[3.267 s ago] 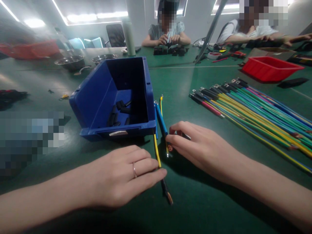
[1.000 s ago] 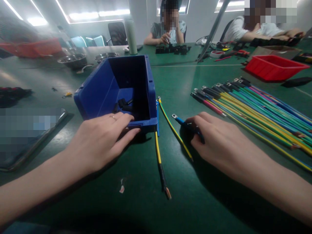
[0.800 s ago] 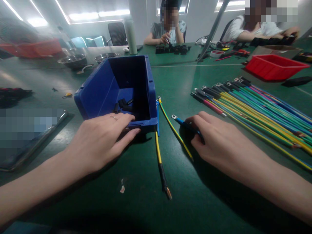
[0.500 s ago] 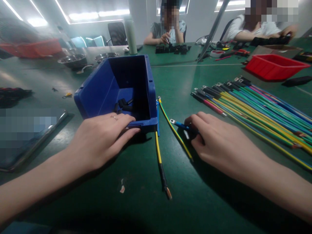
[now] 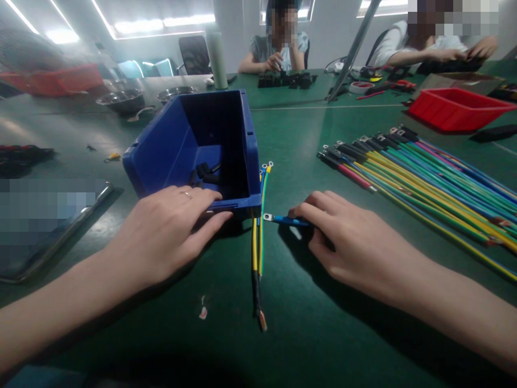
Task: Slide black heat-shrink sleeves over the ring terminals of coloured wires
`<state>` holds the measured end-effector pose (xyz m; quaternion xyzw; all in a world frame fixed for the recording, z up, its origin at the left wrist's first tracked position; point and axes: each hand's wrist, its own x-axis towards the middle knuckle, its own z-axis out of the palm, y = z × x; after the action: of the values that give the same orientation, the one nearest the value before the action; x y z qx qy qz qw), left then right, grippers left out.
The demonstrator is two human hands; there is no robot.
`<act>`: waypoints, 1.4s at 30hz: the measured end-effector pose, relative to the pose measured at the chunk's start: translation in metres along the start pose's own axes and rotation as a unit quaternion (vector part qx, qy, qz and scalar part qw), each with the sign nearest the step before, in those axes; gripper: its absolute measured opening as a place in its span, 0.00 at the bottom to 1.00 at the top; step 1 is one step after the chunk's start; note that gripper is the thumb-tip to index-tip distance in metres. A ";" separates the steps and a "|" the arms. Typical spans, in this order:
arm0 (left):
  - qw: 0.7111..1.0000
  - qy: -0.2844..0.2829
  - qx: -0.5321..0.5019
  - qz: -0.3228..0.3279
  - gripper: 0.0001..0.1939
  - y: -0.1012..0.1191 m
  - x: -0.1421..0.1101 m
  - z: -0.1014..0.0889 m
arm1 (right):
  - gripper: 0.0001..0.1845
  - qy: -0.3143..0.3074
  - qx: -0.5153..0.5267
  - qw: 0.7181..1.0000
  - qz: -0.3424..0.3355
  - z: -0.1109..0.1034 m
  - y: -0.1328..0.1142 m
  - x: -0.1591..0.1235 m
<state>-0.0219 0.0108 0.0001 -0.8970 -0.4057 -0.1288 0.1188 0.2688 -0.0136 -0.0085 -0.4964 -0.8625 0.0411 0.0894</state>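
Observation:
My left hand (image 5: 169, 234) rests with fingers flat on the front lip of a blue bin (image 5: 161, 153) that holds several small black parts (image 5: 205, 173). My right hand (image 5: 343, 242) lies on the green table, fingers curled round a short blue wire (image 5: 285, 220) with a metal ring lug pointing left. Beside the bin's right wall lie two yellow-green wires (image 5: 257, 237), side by side, their ring lugs at the far end and a bare copper end near me.
A long row of coloured wires (image 5: 424, 180) with lugs covers the right side. A red tray (image 5: 456, 110) stands behind it. Two other people work at the far edge, with black parts (image 5: 285, 81) before one. Steel bowls (image 5: 121, 99) and a tablet (image 5: 48, 231) lie left.
My right hand swung the blue wire leftward so its lug points at the bin. The slanted yellow-green wire now lies straight beside the other. My left hand stayed on the bin.

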 end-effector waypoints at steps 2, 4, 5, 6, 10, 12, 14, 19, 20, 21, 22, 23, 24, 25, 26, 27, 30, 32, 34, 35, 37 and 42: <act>1.000 0.003 -0.006 0.003 0.27 -0.001 0.000 0.000 | 0.18 -0.003 0.001 1.000 -0.002 0.000 0.000 0.000; 1.000 0.007 -0.006 0.005 0.26 -0.001 0.000 0.000 | 0.18 -0.002 0.001 1.000 -0.005 0.000 0.000 0.000; 1.000 0.009 -0.003 0.006 0.26 -0.001 0.001 0.000 | 0.18 0.000 0.001 1.000 -0.006 0.000 0.000 0.000; 1.000 0.010 0.001 0.008 0.26 -0.001 0.001 0.000 | 0.17 0.002 0.001 1.000 -0.008 0.000 0.000 0.000; 1.000 0.019 0.011 0.015 0.24 0.001 0.000 0.001 | 0.17 0.002 0.004 1.000 -0.008 0.001 0.000 0.000; 1.000 0.022 0.014 0.009 0.23 0.002 0.000 0.001 | 0.17 0.002 0.002 1.000 -0.010 0.001 0.000 0.000; 1.000 0.022 0.014 0.005 0.21 0.003 -0.001 0.001 | 0.17 0.003 -0.001 1.000 -0.015 0.001 0.000 0.000; 0.999 0.053 -0.010 -0.010 0.21 0.002 -0.001 0.003 | 0.14 0.025 -0.019 0.999 -0.037 0.004 0.001 0.001; 0.998 0.064 -0.018 -0.011 0.20 0.002 -0.002 0.003 | 0.13 0.031 -0.024 0.998 -0.040 0.005 0.002 0.001; 0.997 0.074 -0.032 -0.011 0.19 0.002 -0.002 0.004 | 0.12 0.034 -0.026 0.998 -0.043 0.006 0.002 0.001; 0.995 0.085 -0.053 -0.012 0.17 0.003 -0.002 0.004 | 0.11 0.037 -0.027 0.998 -0.045 0.007 0.003 0.001; 0.992 0.095 -0.076 -0.014 0.15 0.003 -0.003 0.003 | 0.11 0.039 -0.028 0.998 -0.046 0.008 0.003 0.001; 0.990 0.106 -0.096 -0.015 0.14 0.004 -0.003 0.003 | 0.11 0.043 -0.031 0.998 -0.045 0.009 0.003 0.001; 0.987 0.115 -0.110 -0.016 0.13 0.004 -0.004 0.002 | 0.11 0.048 -0.035 0.997 -0.044 0.009 0.003 0.001; 0.985 0.125 -0.119 -0.014 0.12 0.005 -0.004 0.002 | 0.11 0.058 -0.043 0.996 -0.044 0.009 0.003 0.000; 0.983 0.136 -0.122 -0.012 0.11 0.006 -0.004 0.001 | 0.11 0.067 -0.052 0.995 -0.045 0.010 0.003 0.000; 0.979 0.162 -0.124 -0.005 0.10 0.007 -0.004 -0.001 | 0.10 0.097 -0.081 0.991 -0.051 0.011 0.003 -0.002; 0.978 0.171 -0.123 0.000 0.10 0.007 -0.004 -0.001 | 0.09 0.116 -0.092 0.988 -0.050 0.012 0.003 -0.003; 0.978 0.172 -0.116 0.007 0.12 0.007 -0.004 -0.002 | 0.10 0.136 -0.090 0.986 -0.037 0.013 0.003 -0.003; 0.979 0.173 -0.111 0.010 0.12 0.007 -0.004 -0.002 | 0.10 0.144 -0.086 0.986 -0.025 0.013 0.003 -0.003; 0.980 0.172 -0.103 0.017 0.12 0.007 -0.005 -0.003 | 0.10 0.154 -0.071 0.986 0.004 0.011 0.002 -0.003; 0.978 0.179 -0.104 0.031 0.12 0.007 -0.005 -0.006 | 0.09 0.178 0.020 0.984 0.011 0.003 -0.003 -0.002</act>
<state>-0.0206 0.0006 0.0029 -0.8791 -0.3344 -0.3248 0.0994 0.2666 -0.0164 -0.0115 -0.5030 -0.8264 -0.0296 0.2514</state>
